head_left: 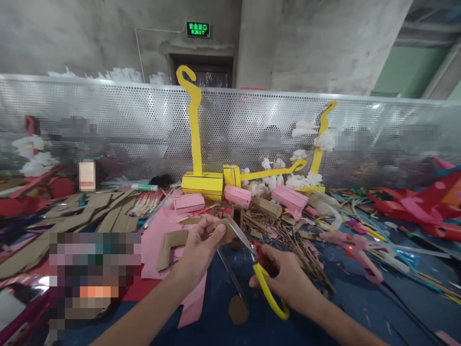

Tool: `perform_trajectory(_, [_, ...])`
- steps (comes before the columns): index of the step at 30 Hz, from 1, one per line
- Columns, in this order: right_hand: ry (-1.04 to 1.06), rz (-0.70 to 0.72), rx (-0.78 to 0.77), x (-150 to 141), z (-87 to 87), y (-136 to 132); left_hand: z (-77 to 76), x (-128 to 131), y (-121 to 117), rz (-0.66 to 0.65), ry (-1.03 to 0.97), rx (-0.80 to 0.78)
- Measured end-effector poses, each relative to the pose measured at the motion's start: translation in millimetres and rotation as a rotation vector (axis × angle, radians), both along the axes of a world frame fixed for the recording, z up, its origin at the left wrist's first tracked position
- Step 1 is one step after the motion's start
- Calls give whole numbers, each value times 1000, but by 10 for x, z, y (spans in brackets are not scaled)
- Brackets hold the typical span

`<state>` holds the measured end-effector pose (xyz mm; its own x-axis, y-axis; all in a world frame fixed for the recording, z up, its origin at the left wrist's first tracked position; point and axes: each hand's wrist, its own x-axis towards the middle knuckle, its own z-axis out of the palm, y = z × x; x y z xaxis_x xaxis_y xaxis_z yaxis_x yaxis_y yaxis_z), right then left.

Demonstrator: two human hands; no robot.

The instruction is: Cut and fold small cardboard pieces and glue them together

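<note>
My left hand (201, 247) pinches a small piece of brown cardboard (227, 234) between thumb and fingers. In my right hand (288, 275) is a pair of scissors (242, 234) with red and yellow handles. Their blades point up and left, reaching the cardboard beside my left fingertips. Below my hands, a roughly six-sided cardboard piece (238, 310) lies on the blue table. A long thin metal strip (230, 273), its kind unclear, rests partly over it. Under my left wrist is pink paper (153, 250), bearing an L-shaped cardboard piece (167, 247).
Pink boxes (189, 203) and yellow boxes with hook-shaped strips (194, 129) stand before a perforated metal panel (151, 110). A pink glue gun (356, 252), its cord trailing, lies at right. Cardboard scraps (309, 254) litter the middle; cardboard strips (118, 211) lie left.
</note>
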<state>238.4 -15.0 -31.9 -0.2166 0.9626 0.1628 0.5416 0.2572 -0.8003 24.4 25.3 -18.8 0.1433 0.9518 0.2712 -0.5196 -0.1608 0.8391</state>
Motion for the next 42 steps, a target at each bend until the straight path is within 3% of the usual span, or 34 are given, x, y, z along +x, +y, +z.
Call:
perform_trajectory(5, [7,-22,-6,2,6,20,-32,-17,25,-3,25,21])
perform_trajectory(14, [-238,-69,113,40,51,-25,-71,-47,49,-33,201,150])
perform_trajectory(17, [-204,-28,142,55,45,-35,-78,-37,22,-44,248,151])
perform_trajectory(21, [-115,7,37,44,36,-13,-65,-32,4,-32,267,160])
perform_trajectory(33, [-60,-47,-22,24,32,-7,-50,-32,11,-34,230,160])
perform_trajectory(39, [-168,-41,203,61,47,-20,-45,-48,1,-36,351,230])
perform_trajectory(42, [-182,-22,229,61,54,-36,-31,-29,-38,-58,394,240])
